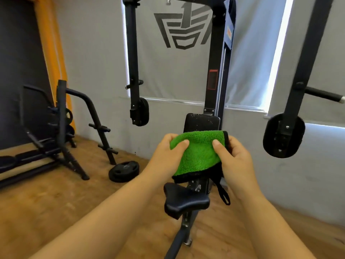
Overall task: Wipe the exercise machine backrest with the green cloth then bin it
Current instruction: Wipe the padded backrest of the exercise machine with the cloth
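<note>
A green cloth [197, 152] with a black border and a dangling black loop is held folded between both hands. My left hand [166, 156] grips its left side, thumb on top. My right hand [237, 157] grips its right edge. Just beyond the cloth stands the machine's black backrest [201, 122], upright, with pale specks on its top part; the cloth hides its lower part. Below the hands sits the black seat [184, 200]. I cannot tell whether the cloth touches the backrest. No bin is in view.
Two black arm pads hang on the machine's arms, one at the left [140, 112] and one at the right [283, 135]. A weight bench rack [61, 128] stands at the left on the wooden floor, with a weight plate [124, 171] lying beside it.
</note>
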### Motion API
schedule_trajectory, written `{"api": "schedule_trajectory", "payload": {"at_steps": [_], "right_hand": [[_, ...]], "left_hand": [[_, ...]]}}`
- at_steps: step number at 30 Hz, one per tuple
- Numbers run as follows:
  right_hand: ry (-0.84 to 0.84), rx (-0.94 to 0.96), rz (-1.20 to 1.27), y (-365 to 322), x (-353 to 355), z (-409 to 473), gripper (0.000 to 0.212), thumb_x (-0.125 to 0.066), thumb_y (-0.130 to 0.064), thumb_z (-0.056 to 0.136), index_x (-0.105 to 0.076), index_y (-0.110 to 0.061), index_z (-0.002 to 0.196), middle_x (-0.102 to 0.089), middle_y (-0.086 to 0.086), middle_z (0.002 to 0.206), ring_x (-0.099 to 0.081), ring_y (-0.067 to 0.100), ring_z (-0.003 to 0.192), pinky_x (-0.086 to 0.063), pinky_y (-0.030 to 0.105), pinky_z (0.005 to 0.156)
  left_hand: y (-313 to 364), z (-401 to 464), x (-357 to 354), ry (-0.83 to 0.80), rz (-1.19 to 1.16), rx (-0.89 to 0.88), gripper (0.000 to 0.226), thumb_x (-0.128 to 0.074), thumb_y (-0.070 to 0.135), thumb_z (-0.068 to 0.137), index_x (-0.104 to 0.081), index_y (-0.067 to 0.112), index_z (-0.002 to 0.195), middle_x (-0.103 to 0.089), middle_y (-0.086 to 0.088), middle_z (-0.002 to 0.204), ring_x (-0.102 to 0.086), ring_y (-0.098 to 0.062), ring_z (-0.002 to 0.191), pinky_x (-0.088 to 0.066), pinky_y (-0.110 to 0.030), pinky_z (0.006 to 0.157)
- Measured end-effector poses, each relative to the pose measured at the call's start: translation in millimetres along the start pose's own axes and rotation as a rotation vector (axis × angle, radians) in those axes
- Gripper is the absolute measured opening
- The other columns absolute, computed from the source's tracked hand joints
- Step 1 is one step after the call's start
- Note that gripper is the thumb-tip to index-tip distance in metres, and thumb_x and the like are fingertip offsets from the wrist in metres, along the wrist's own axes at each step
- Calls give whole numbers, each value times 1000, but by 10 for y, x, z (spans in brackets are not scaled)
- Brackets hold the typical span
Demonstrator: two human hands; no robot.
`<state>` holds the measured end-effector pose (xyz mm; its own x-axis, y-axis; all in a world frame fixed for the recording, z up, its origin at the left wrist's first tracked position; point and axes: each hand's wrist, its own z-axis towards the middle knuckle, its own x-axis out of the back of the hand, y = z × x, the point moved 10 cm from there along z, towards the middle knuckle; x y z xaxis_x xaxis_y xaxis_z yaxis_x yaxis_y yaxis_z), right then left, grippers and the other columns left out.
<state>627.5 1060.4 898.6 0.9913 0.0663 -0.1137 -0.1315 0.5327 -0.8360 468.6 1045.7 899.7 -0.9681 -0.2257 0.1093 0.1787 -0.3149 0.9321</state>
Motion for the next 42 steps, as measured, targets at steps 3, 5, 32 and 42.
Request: {"api": "schedule_trajectory", "payload": {"at_steps": [3,5,32,42], "right_hand": [[-16,11,35,222,-111,399,15,-54,-13,93,-63,-24,88,-68,-7,85,-63,5,79,-50,15,66],[-31,4,82,356,-179,632,15,-55,-12,92,-63,-24,90,-69,-8,84,-64,3,79,-50,14,65],[185,76,-163,1798,-516,2684,17,-60,-4,87,-62,-21,89,-69,-10,80,-65,1,78,-50,13,64],[256,13,-230,2220,-495,2932,21,-66,-13,83,-56,-23,97,-66,-6,91,-64,1,79,-51,15,64]], "left_hand": [[-46,377,93,80,43,-31,13,-50,24,94,-50,13,102,-56,3,82,-55,-7,71,-42,-8,51],[-99,598,133,112,51,-44,13,-50,24,94,-51,14,101,-57,1,83,-56,-10,74,-44,-11,53],[-1358,3550,-84,-123,-219,-97,7,-57,18,90,-54,21,85,-60,4,77,-58,-7,67,-48,-14,54],[-1665,3982,-320,-188,-233,-99,7,-55,17,91,-53,21,85,-60,0,78,-58,-9,67,-47,-14,52]]}}
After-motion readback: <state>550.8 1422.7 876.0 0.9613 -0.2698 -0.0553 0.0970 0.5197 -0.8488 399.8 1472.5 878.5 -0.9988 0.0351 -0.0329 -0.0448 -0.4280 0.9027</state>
